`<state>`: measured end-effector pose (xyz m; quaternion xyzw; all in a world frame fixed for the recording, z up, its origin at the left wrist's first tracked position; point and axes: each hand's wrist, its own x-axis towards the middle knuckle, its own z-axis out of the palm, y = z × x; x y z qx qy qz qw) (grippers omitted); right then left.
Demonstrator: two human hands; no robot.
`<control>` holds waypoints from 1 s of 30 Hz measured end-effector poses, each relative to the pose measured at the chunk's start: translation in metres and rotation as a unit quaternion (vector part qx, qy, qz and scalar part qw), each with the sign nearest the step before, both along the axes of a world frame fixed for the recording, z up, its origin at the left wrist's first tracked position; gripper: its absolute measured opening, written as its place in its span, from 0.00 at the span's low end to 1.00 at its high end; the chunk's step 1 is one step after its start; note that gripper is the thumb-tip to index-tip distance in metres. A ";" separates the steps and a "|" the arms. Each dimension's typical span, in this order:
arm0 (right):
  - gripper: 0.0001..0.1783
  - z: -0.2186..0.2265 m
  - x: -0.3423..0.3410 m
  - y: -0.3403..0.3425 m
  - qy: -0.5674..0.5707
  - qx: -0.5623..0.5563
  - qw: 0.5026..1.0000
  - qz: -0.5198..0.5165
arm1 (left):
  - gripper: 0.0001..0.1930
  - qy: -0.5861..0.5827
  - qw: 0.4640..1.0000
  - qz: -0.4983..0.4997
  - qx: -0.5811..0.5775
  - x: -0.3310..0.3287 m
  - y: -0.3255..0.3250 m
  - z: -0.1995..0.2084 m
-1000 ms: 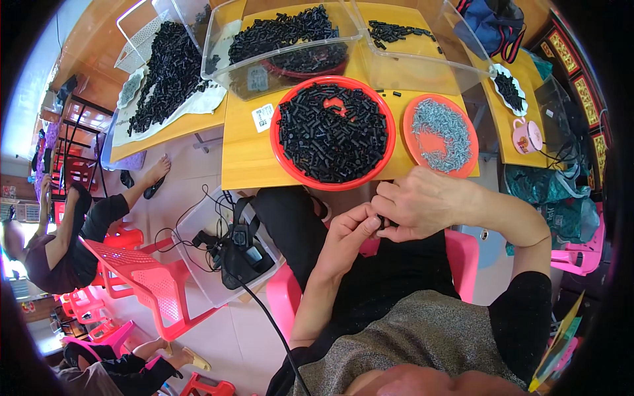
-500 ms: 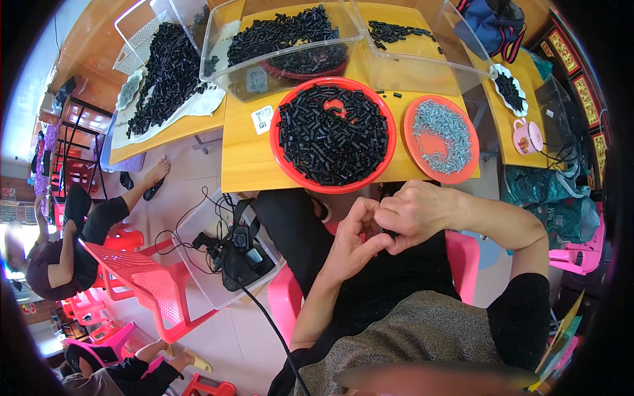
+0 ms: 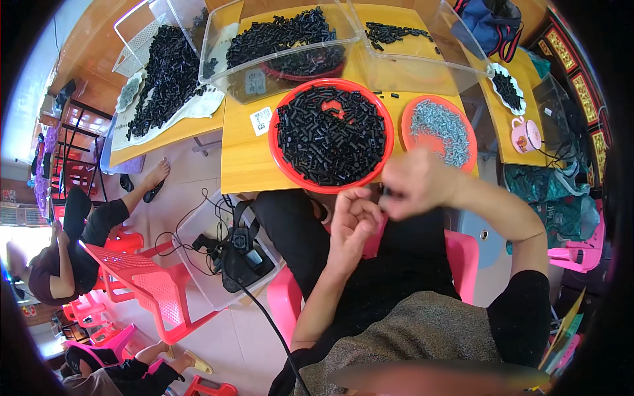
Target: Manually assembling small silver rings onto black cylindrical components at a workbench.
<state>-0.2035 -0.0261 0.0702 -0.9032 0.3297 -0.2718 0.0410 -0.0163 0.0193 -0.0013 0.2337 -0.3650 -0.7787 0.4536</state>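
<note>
Pinching, prob., blk pc (image 3: 394, 193) (axis blurred), R hand (image 3: 421, 186) nearer red plate (image 3: 407, 132); L hand (image 3: 353, 223) curled, contents unclear, nearer basin (image 3: 389, 132).

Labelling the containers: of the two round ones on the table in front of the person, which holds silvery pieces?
The orange-red plate, right of the red basin: its small pieces are silvery; the basin's are black.

Your yellow surface (image 3: 243, 158), upper centre of frame: red basin (image 3: 388, 125) at front edge, orange plate (image 3: 407, 132) just right, white label card (image 3: 261, 121) left of basin, clear bins (image 3: 228, 84) toward top, loose black pieces (image 3: 395, 96) between bins and plate.
</note>
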 end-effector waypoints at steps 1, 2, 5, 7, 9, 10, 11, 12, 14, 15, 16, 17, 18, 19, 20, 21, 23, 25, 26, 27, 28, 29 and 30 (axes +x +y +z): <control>0.16 0.010 -0.012 -0.014 0.007 -0.036 0.998 -0.047 | 0.22 0.013 1.000 0.019 0.007 0.003 -0.002 0.002; 0.16 0.026 -0.026 -0.031 0.025 -0.079 0.993 -0.079 | 0.22 0.014 1.000 0.020 0.007 0.006 -0.003 0.003; 0.11 0.059 -0.068 -0.082 0.019 -0.097 0.964 -0.248 | 0.18 -0.003 0.999 0.036 0.001 0.010 -0.008 0.002; 0.10 0.065 -0.075 -0.113 0.057 -0.211 0.934 -0.283 | 0.18 0.000 0.999 0.041 0.005 0.011 -0.009 0.001; 0.10 0.062 -0.068 -0.123 0.093 -0.320 0.890 -0.312 | 0.17 0.002 0.999 0.047 0.011 0.012 -0.010 0.000; 0.09 0.053 -0.063 -0.125 0.065 -0.259 0.915 -0.302 | 0.16 -0.001 0.998 0.052 0.017 0.012 -0.010 0.000; 0.09 0.042 -0.056 -0.127 0.037 -0.195 0.936 -0.292 | 0.15 -0.005 0.998 0.057 0.024 0.013 -0.011 0.000; 0.08 0.029 -0.039 -0.125 0.013 -0.113 0.959 -0.259 | 0.15 -0.007 0.998 0.062 0.027 0.015 -0.011 -0.002; 0.07 -0.002 -0.015 -0.122 0.015 0.025 0.975 -0.219 | 0.13 -0.013 0.997 0.063 0.045 0.015 -0.013 -0.004; 0.07 -0.021 -0.008 -0.123 0.039 0.081 0.974 -0.207 | 0.13 -0.013 0.997 0.061 0.047 0.015 -0.014 -0.003; 0.06 -0.037 -0.001 -0.127 0.023 0.119 0.971 -0.207 | 0.13 -0.016 0.997 0.066 0.046 0.016 -0.014 -0.003; 0.07 -0.048 0.003 -0.130 0.038 0.133 0.966 -0.220 | 0.12 -0.019 0.996 0.071 0.045 0.017 -0.015 -0.002; 0.07 -0.055 0.006 -0.134 0.053 0.147 0.960 -0.233 | 0.12 -0.019 0.996 0.072 0.046 0.017 -0.016 -0.003; 0.07 -0.061 0.006 -0.138 0.054 0.148 0.960 -0.233 | 0.12 -0.034 0.996 0.080 0.035 0.016 -0.016 -0.003; 0.07 -0.066 0.005 -0.143 0.078 0.158 0.958 -0.227 | 0.12 -0.049 0.995 0.087 0.024 0.016 -0.017 -0.003; 0.08 -0.071 0.004 -0.147 0.102 0.168 0.956 -0.220 | 0.12 -0.049 0.995 0.087 0.024 0.016 -0.017 -0.002; 0.09 -0.079 0.001 -0.149 0.109 0.159 0.952 -0.239 | 0.11 -0.026 0.995 0.087 0.051 0.017 -0.019 -0.001; 0.10 -0.069 0.005 -0.144 0.116 0.151 0.949 -0.253 | 0.12 -0.037 0.993 0.101 0.054 0.019 -0.019 -0.003; 0.11 -0.054 0.008 -0.133 0.040 0.222 0.939 -0.261 | 0.13 -0.048 0.991 0.116 0.057 0.020 -0.019 -0.004; 0.11 -0.044 0.012 -0.121 -0.035 0.290 0.919 -0.265 | 0.13 -0.049 0.990 0.121 0.057 0.020 -0.018 -0.003; 0.13 -0.047 0.008 -0.105 -0.129 0.366 0.898 -0.208 | 0.14 -0.088 0.985 0.139 0.047 0.017 -0.020 -0.002; 0.14 -0.050 0.007 -0.087 -0.222 0.434 0.860 -0.149 | 0.14 -0.127 0.979 0.157 0.036 0.014 -0.021 -0.002; 0.13 -0.044 0.012 -0.065 -0.244 0.484 0.831 -0.124 | 0.14 -0.127 0.979 0.153 0.036 0.012 -0.020 -0.004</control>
